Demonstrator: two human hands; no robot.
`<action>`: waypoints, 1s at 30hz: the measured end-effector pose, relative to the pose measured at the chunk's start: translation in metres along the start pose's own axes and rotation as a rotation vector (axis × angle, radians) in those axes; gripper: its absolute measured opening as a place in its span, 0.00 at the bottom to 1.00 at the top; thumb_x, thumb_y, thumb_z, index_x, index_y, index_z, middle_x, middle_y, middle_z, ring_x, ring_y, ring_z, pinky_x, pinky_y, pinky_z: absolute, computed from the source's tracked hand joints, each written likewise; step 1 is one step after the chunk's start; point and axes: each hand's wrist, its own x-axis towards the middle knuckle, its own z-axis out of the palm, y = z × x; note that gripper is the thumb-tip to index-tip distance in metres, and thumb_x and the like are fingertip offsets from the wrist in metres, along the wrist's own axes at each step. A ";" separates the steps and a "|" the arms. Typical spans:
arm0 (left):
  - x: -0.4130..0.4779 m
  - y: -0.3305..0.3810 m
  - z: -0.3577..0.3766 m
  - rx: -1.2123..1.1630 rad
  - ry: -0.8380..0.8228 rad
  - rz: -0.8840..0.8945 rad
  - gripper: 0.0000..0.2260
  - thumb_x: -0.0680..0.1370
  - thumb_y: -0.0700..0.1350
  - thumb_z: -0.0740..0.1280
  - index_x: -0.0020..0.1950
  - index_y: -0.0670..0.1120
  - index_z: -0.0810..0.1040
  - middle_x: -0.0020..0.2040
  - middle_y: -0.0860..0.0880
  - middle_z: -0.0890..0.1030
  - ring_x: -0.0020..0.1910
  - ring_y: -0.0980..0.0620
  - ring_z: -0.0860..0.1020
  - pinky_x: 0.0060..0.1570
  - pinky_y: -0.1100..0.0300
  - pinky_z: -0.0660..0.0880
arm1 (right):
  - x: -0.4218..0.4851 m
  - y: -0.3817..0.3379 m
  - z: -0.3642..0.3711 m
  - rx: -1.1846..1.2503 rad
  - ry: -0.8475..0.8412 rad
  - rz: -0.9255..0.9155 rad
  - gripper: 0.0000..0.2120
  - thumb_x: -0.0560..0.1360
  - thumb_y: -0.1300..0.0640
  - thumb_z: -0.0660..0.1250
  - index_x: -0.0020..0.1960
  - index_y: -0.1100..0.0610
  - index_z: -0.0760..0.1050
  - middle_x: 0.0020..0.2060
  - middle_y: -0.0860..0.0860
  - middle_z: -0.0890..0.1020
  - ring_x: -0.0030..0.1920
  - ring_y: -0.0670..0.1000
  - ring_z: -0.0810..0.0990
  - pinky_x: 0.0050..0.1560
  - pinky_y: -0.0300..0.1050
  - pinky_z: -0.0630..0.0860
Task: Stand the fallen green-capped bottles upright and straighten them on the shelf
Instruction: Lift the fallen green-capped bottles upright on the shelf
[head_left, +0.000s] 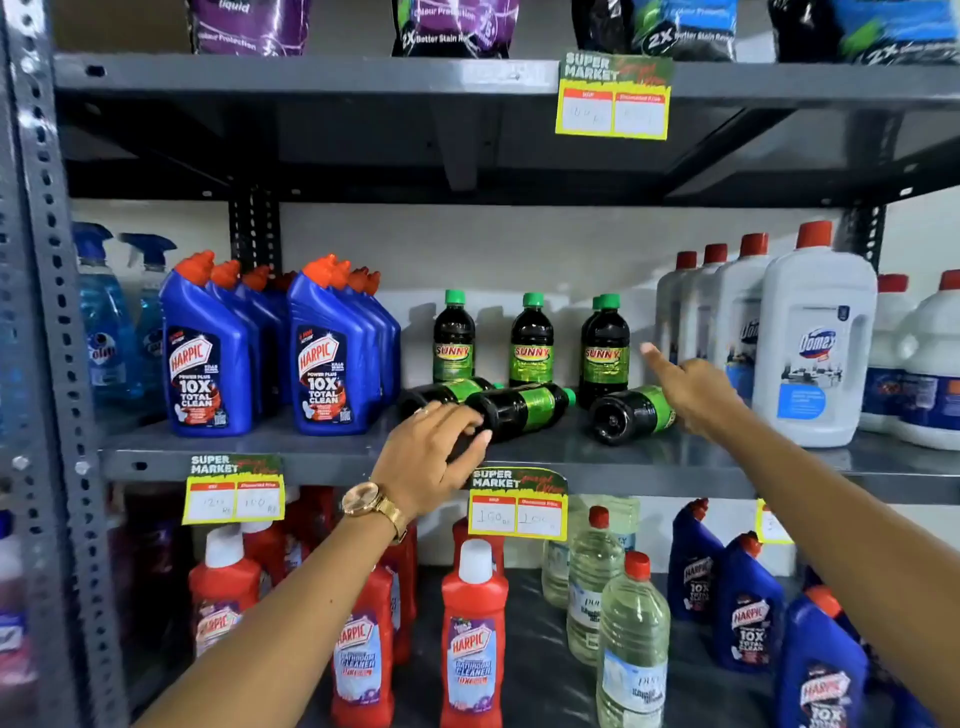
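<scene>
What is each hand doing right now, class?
Left hand: closed around the base of a fallen Sunny bottle.
Right hand: holding nothing, index finger extended, beside another fallen Sunny bottle.

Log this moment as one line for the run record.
left hand: gripping base of fallen middle bottle | right hand: reaching over fallen right bottle | three fallen | shelf

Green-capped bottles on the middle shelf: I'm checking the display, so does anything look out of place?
Yes. Three green-capped bottles lie on their sides at the shelf front: two by the left hand, one by the right hand. The upright ones behind stand unevenly spaced.
</scene>
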 end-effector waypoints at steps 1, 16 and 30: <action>-0.007 -0.003 0.002 -0.003 -0.003 -0.040 0.14 0.78 0.52 0.60 0.48 0.44 0.79 0.42 0.50 0.82 0.42 0.50 0.78 0.39 0.53 0.77 | 0.005 0.004 0.000 0.069 -0.077 0.100 0.35 0.66 0.21 0.47 0.41 0.55 0.58 0.26 0.53 0.70 0.24 0.50 0.68 0.30 0.43 0.69; -0.019 -0.010 0.023 0.328 0.083 -0.083 0.16 0.78 0.49 0.59 0.38 0.47 0.82 0.33 0.51 0.84 0.33 0.52 0.81 0.34 0.58 0.74 | 0.068 0.022 0.047 0.183 -0.242 0.457 0.42 0.62 0.30 0.66 0.63 0.61 0.75 0.45 0.57 0.83 0.33 0.54 0.81 0.26 0.40 0.73; -0.027 -0.016 0.035 0.325 0.231 -0.038 0.14 0.79 0.47 0.61 0.40 0.46 0.84 0.39 0.52 0.86 0.39 0.55 0.82 0.40 0.61 0.71 | 0.028 0.021 0.054 0.135 0.345 0.001 0.36 0.65 0.36 0.73 0.60 0.63 0.72 0.57 0.63 0.80 0.58 0.64 0.78 0.57 0.57 0.75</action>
